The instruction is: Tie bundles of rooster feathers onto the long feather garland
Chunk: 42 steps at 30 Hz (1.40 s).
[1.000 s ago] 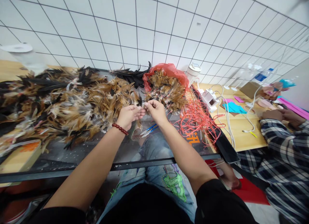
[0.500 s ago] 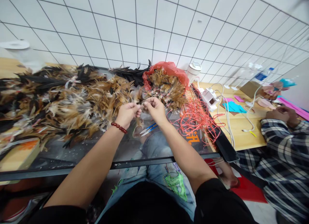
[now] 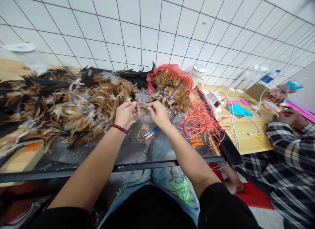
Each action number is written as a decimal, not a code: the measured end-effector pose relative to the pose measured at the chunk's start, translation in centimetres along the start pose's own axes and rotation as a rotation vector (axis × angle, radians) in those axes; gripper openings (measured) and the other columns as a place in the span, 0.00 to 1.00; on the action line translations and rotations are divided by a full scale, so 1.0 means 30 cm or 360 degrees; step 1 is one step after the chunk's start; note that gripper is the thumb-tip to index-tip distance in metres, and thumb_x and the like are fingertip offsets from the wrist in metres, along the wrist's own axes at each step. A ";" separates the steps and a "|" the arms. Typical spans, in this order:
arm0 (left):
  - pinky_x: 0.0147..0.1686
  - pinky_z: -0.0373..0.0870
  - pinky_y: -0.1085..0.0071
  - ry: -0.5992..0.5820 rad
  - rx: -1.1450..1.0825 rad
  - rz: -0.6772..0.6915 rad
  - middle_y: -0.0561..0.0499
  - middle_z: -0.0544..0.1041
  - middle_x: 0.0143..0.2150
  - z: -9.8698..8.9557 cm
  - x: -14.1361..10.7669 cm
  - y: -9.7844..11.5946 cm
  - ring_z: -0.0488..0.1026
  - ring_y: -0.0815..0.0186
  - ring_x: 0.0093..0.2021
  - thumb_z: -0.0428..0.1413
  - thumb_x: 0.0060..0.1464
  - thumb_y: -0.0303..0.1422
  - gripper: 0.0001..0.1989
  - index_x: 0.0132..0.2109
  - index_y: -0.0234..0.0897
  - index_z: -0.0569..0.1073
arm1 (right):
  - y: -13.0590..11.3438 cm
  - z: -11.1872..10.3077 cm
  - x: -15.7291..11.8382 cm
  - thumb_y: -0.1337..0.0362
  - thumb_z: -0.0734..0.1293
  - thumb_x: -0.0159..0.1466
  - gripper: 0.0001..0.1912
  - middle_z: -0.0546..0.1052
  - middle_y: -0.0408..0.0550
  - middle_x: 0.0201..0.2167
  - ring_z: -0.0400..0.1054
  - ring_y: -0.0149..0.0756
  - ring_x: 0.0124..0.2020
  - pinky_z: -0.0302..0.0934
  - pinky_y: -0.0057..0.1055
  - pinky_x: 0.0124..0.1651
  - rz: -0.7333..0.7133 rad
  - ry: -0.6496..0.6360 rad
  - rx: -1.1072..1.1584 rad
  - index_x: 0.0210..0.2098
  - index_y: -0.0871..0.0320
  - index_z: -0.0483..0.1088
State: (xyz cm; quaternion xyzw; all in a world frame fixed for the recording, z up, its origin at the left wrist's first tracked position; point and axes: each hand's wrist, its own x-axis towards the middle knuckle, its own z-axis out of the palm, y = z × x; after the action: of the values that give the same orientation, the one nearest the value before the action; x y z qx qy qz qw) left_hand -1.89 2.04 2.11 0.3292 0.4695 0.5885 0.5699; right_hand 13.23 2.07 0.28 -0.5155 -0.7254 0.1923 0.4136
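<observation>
A small brown feather (image 3: 142,105) stretches between my two hands above the dark glossy tabletop (image 3: 128,147). My left hand (image 3: 126,114), with a dark red bead bracelet on its wrist, pinches one end of it. The other end is between the closed fingertips of my right hand (image 3: 157,113). A large heap of brown, black and cream feathers (image 3: 81,107) lies to the left of my hands. Behind my right hand, more brown feathers (image 3: 172,91) sit in a red plastic bag (image 3: 178,73). Blue-handled snips (image 3: 151,132) lie below my hands.
Tangled red string (image 3: 201,119) covers the right side. Beside it are a black phone-like slab (image 3: 235,156), a white charger (image 3: 215,101) with cables and a white-lidded container (image 3: 198,71). A person in a plaid sleeve (image 3: 287,140) sits at the far right.
My hands have moved slightly apart, the left one shifting left, and the brown feather now shows between them. The view has shifted a little.
</observation>
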 end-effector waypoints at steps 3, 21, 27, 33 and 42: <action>0.33 0.75 0.72 -0.0179 0.0082 -0.0156 0.47 0.79 0.29 0.000 -0.004 -0.009 0.77 0.69 0.28 0.63 0.50 0.29 0.06 0.31 0.30 0.74 | 0.015 0.002 0.030 0.62 0.62 0.64 0.05 0.72 0.41 0.23 0.66 0.30 0.26 0.63 0.27 0.33 0.0458 0.0075 0.0780 0.32 0.57 0.65; 0.24 0.68 0.75 -0.0513 0.0311 -0.0275 0.48 0.74 0.22 0.004 -0.018 -0.024 0.69 0.72 0.21 0.69 0.40 0.31 0.11 0.25 0.29 0.75 | 0.012 0.030 0.028 0.60 0.69 0.54 0.08 0.68 0.37 0.22 0.63 0.27 0.25 0.60 0.26 0.33 0.0348 0.0139 0.1033 0.29 0.57 0.67; 0.22 0.65 0.77 -0.0206 0.0177 -0.0101 0.52 0.71 0.21 0.010 -0.010 -0.011 0.67 0.74 0.20 0.65 0.47 0.29 0.07 0.28 0.29 0.75 | 0.052 -0.012 0.025 0.61 0.65 0.61 0.05 0.74 0.43 0.32 0.66 0.31 0.33 0.62 0.29 0.42 0.0257 0.0208 0.0347 0.34 0.56 0.70; 0.23 0.65 0.79 -0.0016 -0.0037 -0.0031 0.54 0.70 0.22 0.007 -0.001 0.001 0.66 0.76 0.21 0.59 0.53 0.26 0.05 0.30 0.30 0.73 | 0.060 -0.031 0.000 0.66 0.67 0.59 0.04 0.73 0.46 0.32 0.66 0.36 0.36 0.58 0.32 0.43 0.0153 -0.0092 -0.0444 0.27 0.56 0.70; 0.23 0.65 0.80 0.0085 -0.0055 0.0019 0.55 0.70 0.22 0.008 -0.001 0.006 0.66 0.76 0.21 0.61 0.50 0.28 0.05 0.29 0.32 0.72 | 0.069 -0.016 0.046 0.64 0.64 0.57 0.05 0.67 0.36 0.22 0.58 0.28 0.27 0.53 0.26 0.35 0.0415 0.0094 0.0506 0.25 0.57 0.65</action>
State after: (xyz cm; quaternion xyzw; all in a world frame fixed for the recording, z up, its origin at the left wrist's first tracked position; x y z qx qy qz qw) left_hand -1.74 2.07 2.37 0.3064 0.4723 0.6085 0.5592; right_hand 14.66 4.06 -0.35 -0.5387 -0.6007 0.3411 0.4824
